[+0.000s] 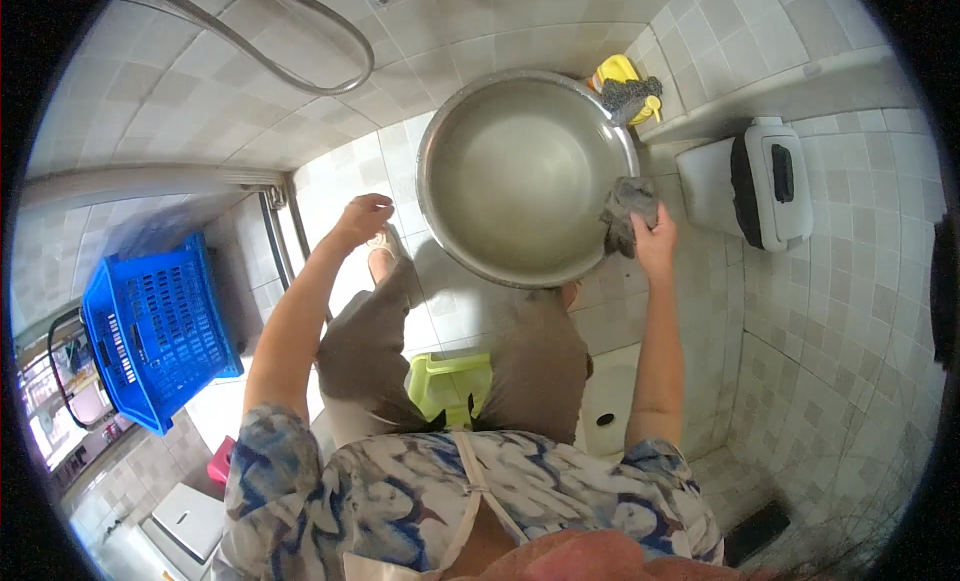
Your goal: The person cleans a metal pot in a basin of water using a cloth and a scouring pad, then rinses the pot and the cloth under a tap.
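A wide metal basin [520, 181] of cloudy water stands on the tiled floor in front of my knees. My right hand [655, 239] is closed on a crumpled, wet-looking grey cloth [630, 206] at the basin's right rim. Part of the cloth lies against the rim and hangs over its outer side. My left hand [364, 221] is held above my left foot, to the left of the basin and apart from it. Its fingers are loosely bent, and nothing shows in them.
Behind the basin's right side stand a yellow bottle [617, 69] and a dark scouring pad [630, 98]. A white lidded bin [765, 186] is at the right. A blue plastic basket [165, 331] is at the left. Beneath me is a green stool [435, 376]. A shower hose [300, 81] hangs upper left.
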`<state>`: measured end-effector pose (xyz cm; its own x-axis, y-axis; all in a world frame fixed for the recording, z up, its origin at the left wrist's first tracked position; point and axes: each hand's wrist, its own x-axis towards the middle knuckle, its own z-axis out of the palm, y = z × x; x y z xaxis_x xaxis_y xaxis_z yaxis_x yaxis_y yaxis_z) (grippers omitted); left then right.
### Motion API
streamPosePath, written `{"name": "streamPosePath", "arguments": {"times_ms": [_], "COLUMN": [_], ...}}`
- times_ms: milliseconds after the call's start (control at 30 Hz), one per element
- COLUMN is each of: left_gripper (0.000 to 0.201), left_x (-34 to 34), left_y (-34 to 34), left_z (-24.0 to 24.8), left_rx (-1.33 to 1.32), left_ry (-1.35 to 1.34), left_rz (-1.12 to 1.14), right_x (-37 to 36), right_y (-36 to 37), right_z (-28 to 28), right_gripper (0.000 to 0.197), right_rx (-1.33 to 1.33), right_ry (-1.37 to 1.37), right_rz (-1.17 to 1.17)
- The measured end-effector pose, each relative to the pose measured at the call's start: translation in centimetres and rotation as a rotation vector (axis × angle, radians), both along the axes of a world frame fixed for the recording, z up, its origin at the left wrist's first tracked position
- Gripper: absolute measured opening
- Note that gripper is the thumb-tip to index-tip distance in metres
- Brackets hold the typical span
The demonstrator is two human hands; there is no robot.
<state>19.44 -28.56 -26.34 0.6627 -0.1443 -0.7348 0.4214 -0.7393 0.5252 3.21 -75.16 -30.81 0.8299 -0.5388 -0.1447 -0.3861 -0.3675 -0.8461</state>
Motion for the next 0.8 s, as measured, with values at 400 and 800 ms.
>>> {"name": "streamPosePath", "arguments": {"times_ms": [400,800], "left_gripper": [0.066,0.051], "left_x": [2.5,1.3], "left_y": [-1.7,-3.9], "left_z": [-14.2,-13.5], "left_rx": [-0.036,-0.458], "left_ry": [0.027,0.162], "left_rz": [0.135,0.446], "right_x": [10.8,12.0], "right_y": [8.0,11.4], "right_z": [13.3,-10.7], "right_gripper": [0.038,0.050], "right_rx": [0.227,-0.557], "right_ry": [0.157,0.567], "right_rz": [0.077,0.794]}}
